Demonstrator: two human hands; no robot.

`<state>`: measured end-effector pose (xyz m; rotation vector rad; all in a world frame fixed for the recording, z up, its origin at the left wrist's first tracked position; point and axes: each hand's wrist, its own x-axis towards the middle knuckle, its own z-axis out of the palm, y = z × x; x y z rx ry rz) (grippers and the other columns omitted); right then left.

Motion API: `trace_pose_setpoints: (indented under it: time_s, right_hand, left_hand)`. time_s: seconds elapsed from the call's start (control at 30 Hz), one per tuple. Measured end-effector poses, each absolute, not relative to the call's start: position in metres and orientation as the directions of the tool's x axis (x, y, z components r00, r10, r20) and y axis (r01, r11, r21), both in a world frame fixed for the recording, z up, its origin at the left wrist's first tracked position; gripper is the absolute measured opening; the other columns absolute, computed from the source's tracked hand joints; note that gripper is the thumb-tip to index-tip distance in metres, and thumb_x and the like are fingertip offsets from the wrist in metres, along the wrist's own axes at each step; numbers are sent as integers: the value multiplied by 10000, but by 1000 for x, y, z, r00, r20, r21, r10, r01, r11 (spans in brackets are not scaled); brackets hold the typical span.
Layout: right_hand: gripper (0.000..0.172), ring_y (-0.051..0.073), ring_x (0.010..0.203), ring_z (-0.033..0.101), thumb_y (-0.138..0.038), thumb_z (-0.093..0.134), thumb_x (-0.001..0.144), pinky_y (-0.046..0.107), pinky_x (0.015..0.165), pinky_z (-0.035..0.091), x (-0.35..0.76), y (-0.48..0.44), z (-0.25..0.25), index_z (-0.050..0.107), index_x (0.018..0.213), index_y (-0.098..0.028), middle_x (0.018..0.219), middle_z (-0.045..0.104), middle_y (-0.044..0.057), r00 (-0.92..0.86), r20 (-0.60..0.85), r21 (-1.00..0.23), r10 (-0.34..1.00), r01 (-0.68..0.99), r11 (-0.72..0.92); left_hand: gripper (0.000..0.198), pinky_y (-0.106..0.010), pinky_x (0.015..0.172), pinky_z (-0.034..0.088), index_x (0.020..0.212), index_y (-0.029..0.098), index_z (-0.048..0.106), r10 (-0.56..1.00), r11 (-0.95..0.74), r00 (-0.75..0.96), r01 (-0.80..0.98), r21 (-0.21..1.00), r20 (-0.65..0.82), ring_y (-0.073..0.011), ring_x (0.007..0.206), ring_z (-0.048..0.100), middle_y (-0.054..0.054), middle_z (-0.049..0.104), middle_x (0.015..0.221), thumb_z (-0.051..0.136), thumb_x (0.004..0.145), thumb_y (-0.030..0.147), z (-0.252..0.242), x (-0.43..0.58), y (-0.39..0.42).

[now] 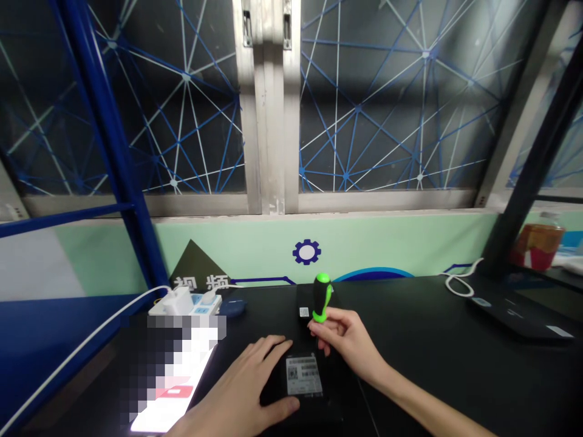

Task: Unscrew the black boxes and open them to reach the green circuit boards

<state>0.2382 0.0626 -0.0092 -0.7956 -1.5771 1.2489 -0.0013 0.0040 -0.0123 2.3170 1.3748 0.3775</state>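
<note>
A screwdriver with a black and bright green handle (322, 297) stands upright in my right hand (348, 340), its fingers closed round the lower end of the handle. The shaft and tip are hard to make out against the dark surface. My left hand (241, 385) lies with fingers stretched and thumb apart, along the left side of a dark, flat device bearing a white printed label (304, 375). Behind the screwdriver is a black box with a small white label (303, 312).
A lit screen (182, 382), partly pixelated, lies left of my left hand. Behind it are a power strip (212, 309) with a white charger (178, 301) and a dark blue object (233, 308). A black flat device (514, 318) and white cable (458, 288) lie at right.
</note>
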Motion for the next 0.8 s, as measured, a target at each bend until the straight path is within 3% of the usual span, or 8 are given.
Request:
trace_pose_setpoints:
  time_s: [0.23,0.37,0.5,0.8]
  right_hand:
    - [335,122,623,586,-468,666,870,238,562,494,247,62,0,701,932,-140,825,700,76,-279,367,-929,887,-61,365]
    - [316,152,675,608,-456,672,865,274,623,517,255,60,6,679,880,-141,832,687,83,-239,402,-916,884,-85,393]
    - [313,165,707,615,-436,626,901,283,667,509,259,58,10,663,764,-157,806,676,65,-306,428,-891,850,11,453]
    - [374,154,638,617,-431,593,922,269,624,498,256,59,1,656,670,-162,711,690,49,-333,403,-879,852,116,462]
  left_hand:
    - [733,-600,1175,202,1522,374,304,875,-433,483,760,485,25,-367,1436,281,-30,302,1583,545,886,650,-14,-2,5]
    - [725,-613,1168,207,1520,380,306,871,-444,489,749,493,41,-377,1433,284,-30,306,1581,552,889,640,-15,-3,4]
    - [718,-605,1165,227,1516,379,317,870,-452,490,745,490,57,-374,1423,309,-33,330,1570,561,888,629,-13,-3,3]
    - [712,-584,1168,230,1521,369,300,865,-460,500,755,467,45,-354,1426,304,-31,329,1566,525,903,641,-8,0,2]
